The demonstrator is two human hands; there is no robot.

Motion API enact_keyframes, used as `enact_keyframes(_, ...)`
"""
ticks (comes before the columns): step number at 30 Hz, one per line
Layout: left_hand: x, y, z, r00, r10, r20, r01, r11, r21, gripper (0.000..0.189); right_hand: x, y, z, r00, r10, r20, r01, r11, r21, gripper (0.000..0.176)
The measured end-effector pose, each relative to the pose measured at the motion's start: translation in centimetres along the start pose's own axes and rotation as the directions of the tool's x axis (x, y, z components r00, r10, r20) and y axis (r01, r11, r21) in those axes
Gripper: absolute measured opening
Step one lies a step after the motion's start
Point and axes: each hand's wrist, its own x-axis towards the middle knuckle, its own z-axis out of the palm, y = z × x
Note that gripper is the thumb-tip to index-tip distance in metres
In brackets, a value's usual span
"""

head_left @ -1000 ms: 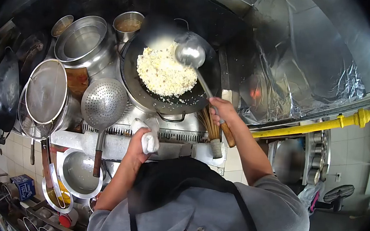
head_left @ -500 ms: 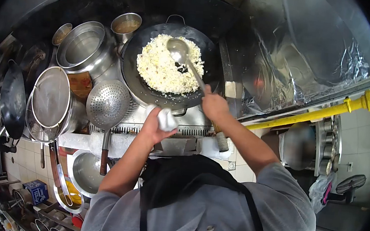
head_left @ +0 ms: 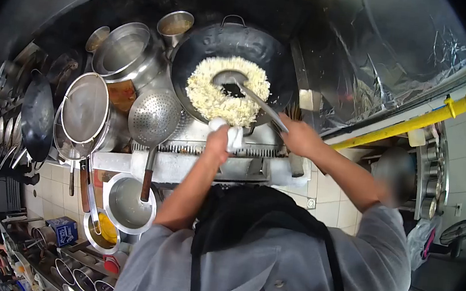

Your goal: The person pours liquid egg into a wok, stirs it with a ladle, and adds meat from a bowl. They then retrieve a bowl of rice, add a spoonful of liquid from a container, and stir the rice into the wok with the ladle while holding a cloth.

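Note:
A large dark wok [head_left: 249,40] sits on the stove with fried rice [head_left: 205,90] spread in a ring around a bare dark patch. My right hand [head_left: 301,138] is closed around the handle of a metal ladle [head_left: 261,106], whose bowl rests in the rice near the middle. Folded in my left hand [head_left: 218,143] is a white cloth [head_left: 235,138], pressed at the wok's near rim, where a loop handle partly shows. That hand's fingers are wrapped round the cloth and partly hidden.
Left of the wok lie a perforated strainer [head_left: 154,117], a mesh sieve [head_left: 85,107] and a metal pot [head_left: 121,48]. A small pot of liquid [head_left: 176,25] stands by the wok's far left rim. A yellow pipe [head_left: 405,127] runs along the right. Two people are at far left.
My left hand has brought the cloth up to the wok's near rim. The ladle's bowl has turned over, and the rice has shifted into a ring. The whole view has swung slightly.

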Motion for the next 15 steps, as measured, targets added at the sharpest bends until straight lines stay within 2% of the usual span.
enact_keyframes(1, 0.0, -1.2, 0.1, 0.996, 0.047, -0.076, -0.045, 0.999, 0.029, 0.024, 0.7, -0.5, -0.6, 1.0, -0.011, -0.021, 0.011, 1.0, -0.003, 0.057)
enact_keyframes(2, -2.1, -2.7, -0.6, 0.988, 0.02, -0.155, 0.023, 0.962, 0.271, 0.024, 0.9, -1.0, -1.3, 0.995, -0.012, -0.1, 0.013, 1.0, 0.007, 0.056)
enact_keyframes(3, -4.7, -4.8, -0.4, 0.984, -0.006, -0.177, 0.014, 0.999, 0.046, 0.026, 0.7, -1.4, -1.9, 0.985, -0.007, -0.173, 0.011, 1.0, 0.023, 0.056)
enact_keyframes(4, -6.7, -6.3, -1.3, 0.993, 0.027, -0.114, -0.029, 0.999, -0.017, 0.026, -0.4, -1.4, -3.1, 0.986, -0.036, -0.165, 0.049, 0.996, 0.075, 0.057)
enact_keyframes(5, -7.0, -6.9, -1.8, 0.983, 0.168, 0.077, -0.169, 0.986, -0.001, 0.022, -1.5, -1.2, -3.8, 0.982, -0.033, -0.185, 0.048, 0.995, 0.082, 0.057)
enact_keyframes(7, -8.6, -2.7, 1.3, 0.994, -0.018, -0.106, 0.011, 0.997, -0.07, 0.016, -4.0, -0.7, -4.2, 0.983, -0.108, -0.148, 0.117, 0.992, 0.05, 0.059)
enact_keyframes(8, -5.5, -1.4, 0.6, 0.994, -0.077, 0.074, 0.088, 0.982, -0.167, 0.019, -5.0, -0.7, -4.3, 0.985, -0.134, -0.11, 0.142, 0.988, 0.068, 0.06)
enact_keyframes(9, -1.5, -0.3, 0.0, 0.992, -0.014, 0.127, 0.032, 0.99, -0.141, 0.019, -6.1, -1.1, -4.9, 0.985, -0.132, -0.109, 0.14, 0.988, 0.07, 0.06)
enact_keyframes(11, -0.3, 1.1, 0.9, 0.998, 0.024, 0.065, -0.018, 0.996, -0.089, 0.02, -8.8, -2.2, -6.7, 0.99, -0.041, 0.133, 0.04, 0.999, 0.01, 0.061)
enact_keyframes(13, -3.9, 2.1, 1.3, 0.99, -0.055, 0.128, 0.065, 0.995, -0.076, 0.013, -12.0, -0.9, -7.8, 0.986, -0.076, 0.151, 0.094, 0.989, -0.117, 0.06)
enact_keyframes(14, -8.7, 4.1, 3.9, 0.99, -0.141, -0.014, 0.141, 0.989, -0.042, 0.016, -13.1, -0.5, -8.1, 0.982, -0.141, 0.129, 0.153, 0.984, -0.095, 0.06)
enact_keyframes(15, -8.2, 4.2, 3.9, 0.989, -0.145, -0.015, 0.144, 0.989, -0.041, 0.016, -12.4, -0.7, -8.0, 0.982, -0.138, 0.13, 0.151, 0.984, -0.093, 0.06)
